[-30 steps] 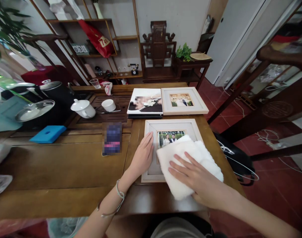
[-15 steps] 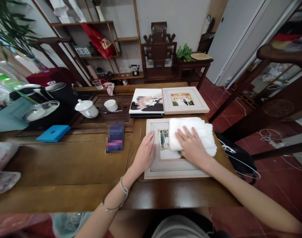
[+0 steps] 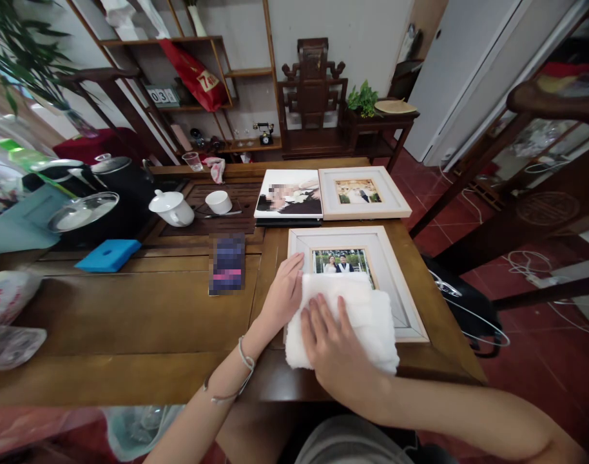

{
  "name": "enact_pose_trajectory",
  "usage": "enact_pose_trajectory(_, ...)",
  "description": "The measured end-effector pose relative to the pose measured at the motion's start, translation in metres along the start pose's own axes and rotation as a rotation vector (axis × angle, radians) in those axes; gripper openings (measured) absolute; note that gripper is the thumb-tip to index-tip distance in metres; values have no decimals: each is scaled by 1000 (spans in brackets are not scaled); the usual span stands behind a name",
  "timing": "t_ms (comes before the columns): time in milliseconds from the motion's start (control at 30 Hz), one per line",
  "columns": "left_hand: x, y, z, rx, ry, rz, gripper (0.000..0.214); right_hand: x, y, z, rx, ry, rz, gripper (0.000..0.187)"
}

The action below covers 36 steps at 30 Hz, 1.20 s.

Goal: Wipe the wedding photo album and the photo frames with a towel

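A pale picture frame (image 3: pixel 405 306) with a photo of two people lies flat near the table's right front edge. My right hand (image 3: pixel 340 354) is spread flat on a folded white towel (image 3: pixel 379 322), which covers the near left part of the frame and hangs a little over its near side. At the frame's left edge rests my left hand (image 3: pixel 283 290), its fingers stretched out along the border, thumb side hidden by the towel. Just behind lie a second framed photo (image 3: pixel 395 205) and a photo panel (image 3: pixel 289 200), side by side.
A blurred dark booklet-like item (image 3: pixel 227 264) and a blue block (image 3: pixel 108 256) lie to the left. Farther back stand a white lidded cup (image 3: pixel 173 207), a small white bowl (image 3: pixel 218 202) and a dark kettle (image 3: pixel 115 180). A carved chair (image 3: pixel 555 167) is at the right.
My right hand has slid the towel from the frame's upper right down and left to its near side, uncovering the photo's upper part. My left hand stays at the left edge.
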<state>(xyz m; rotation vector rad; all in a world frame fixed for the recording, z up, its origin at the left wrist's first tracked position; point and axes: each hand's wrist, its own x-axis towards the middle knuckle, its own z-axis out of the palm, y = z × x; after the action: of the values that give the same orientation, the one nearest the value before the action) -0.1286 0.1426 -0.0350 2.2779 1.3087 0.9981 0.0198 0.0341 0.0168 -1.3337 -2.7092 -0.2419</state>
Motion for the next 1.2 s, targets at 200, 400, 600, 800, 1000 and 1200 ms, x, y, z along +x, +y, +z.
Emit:
enact_pose_trajectory(200, -2, -2, -3, 5, -34, 4, 42, -29, 13, 0, 31, 87, -77, 50)
enact_pose_trajectory(400, -4, -1, -4, 24, -59, 27, 42, -80, 85, -9, 79, 36, 59, 75)
enact_pose_trajectory(600, -3, -2, -4, 31, -72, 33, 43, -55, 154, 7, 39, 72, 186, 74)
enact_pose_trajectory(800, -4, -2, -2, 31, -41, 42, 43, -15, 130, 11, 49, -12, 202, 72)
enact_pose_trajectory(1000, -4, 0, -3, 40, -59, 28, 42, -60, 72, -15, 276, -144, -36, 89)
enact_pose_trajectory(1200, -4, 1, -5, 35, -76, 16, 42, -38, 125, -16, 165, -165, 224, 78)
